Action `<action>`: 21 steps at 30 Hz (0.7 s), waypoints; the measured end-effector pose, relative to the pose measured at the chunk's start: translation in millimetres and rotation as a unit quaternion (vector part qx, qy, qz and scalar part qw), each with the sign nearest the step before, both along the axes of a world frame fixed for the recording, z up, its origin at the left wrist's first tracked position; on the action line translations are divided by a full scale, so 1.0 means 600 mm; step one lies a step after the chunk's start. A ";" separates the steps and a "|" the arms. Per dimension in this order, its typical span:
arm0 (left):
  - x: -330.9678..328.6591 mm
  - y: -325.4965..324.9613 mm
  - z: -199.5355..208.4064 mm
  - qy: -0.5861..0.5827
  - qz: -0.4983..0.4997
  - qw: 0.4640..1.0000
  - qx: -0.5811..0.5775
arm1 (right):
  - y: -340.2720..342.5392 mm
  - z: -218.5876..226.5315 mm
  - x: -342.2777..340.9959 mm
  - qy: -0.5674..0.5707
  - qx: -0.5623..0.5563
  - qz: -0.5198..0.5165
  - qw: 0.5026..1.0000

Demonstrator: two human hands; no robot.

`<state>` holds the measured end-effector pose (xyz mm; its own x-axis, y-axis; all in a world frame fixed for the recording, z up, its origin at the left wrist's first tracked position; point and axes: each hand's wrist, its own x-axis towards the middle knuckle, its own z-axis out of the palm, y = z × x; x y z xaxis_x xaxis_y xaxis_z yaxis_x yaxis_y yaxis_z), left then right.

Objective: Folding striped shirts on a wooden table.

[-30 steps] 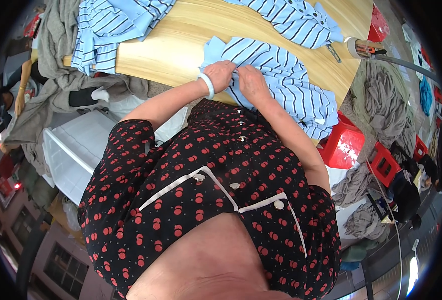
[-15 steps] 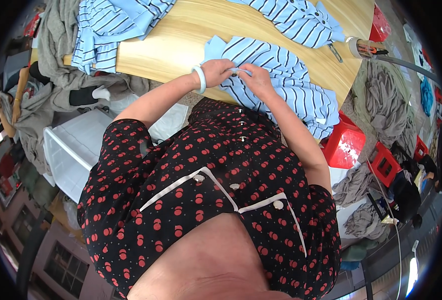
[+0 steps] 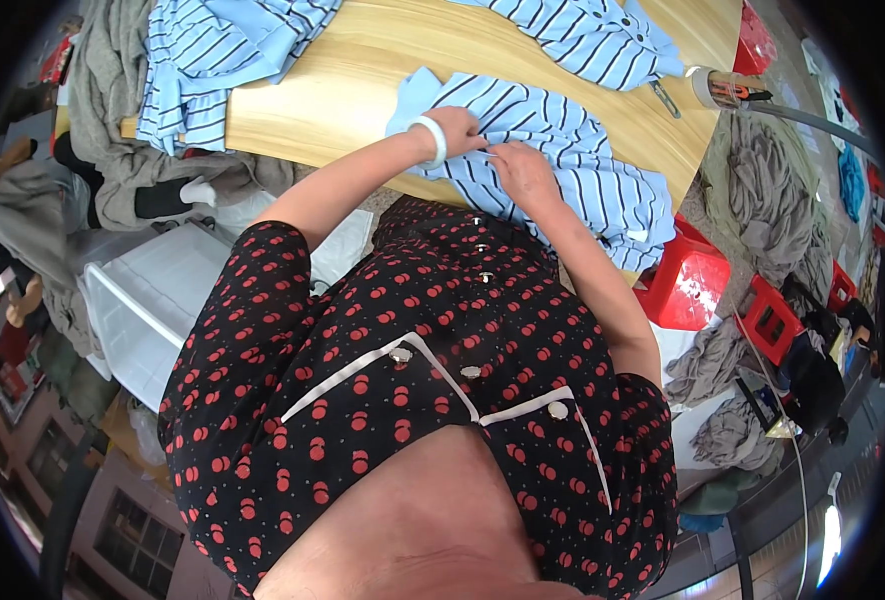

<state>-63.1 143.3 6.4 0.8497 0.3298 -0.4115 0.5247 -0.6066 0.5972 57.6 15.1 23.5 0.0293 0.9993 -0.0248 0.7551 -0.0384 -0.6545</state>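
**Wooden table with striped garments**

The light wooden table carries three blue-and-white striped shirts: one at the near edge, one hanging over the left edge, one at the far side. A roll of tape and a small metal tool lie near the right edge.

The striped garment ran off the top edge; the right hand's fingertips were tucked into the shirt, grip unclear

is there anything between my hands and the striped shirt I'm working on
Nothing visible. The left hand and right hand both rest directly on the striped shirt at the table edge.
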 end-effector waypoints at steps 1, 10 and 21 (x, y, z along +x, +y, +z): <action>0.006 -0.005 -0.007 0.018 0.010 1.000 0.004 | 0.000 0.000 -0.001 0.003 -0.003 0.009 1.000; 0.007 -0.004 -0.026 -0.006 0.050 0.996 -0.067 | 0.006 -0.004 -0.014 0.000 -0.010 -0.033 0.999; 0.006 -0.003 -0.014 0.008 0.142 0.976 -0.167 | 0.016 0.016 -0.001 0.059 -0.021 -0.003 0.998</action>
<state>-59.4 141.5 -2.2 0.7365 0.3962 -0.5483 0.6539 -0.2095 0.7270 57.1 24.6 33.3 0.0288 0.9972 -0.0696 0.6731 -0.0709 -0.7362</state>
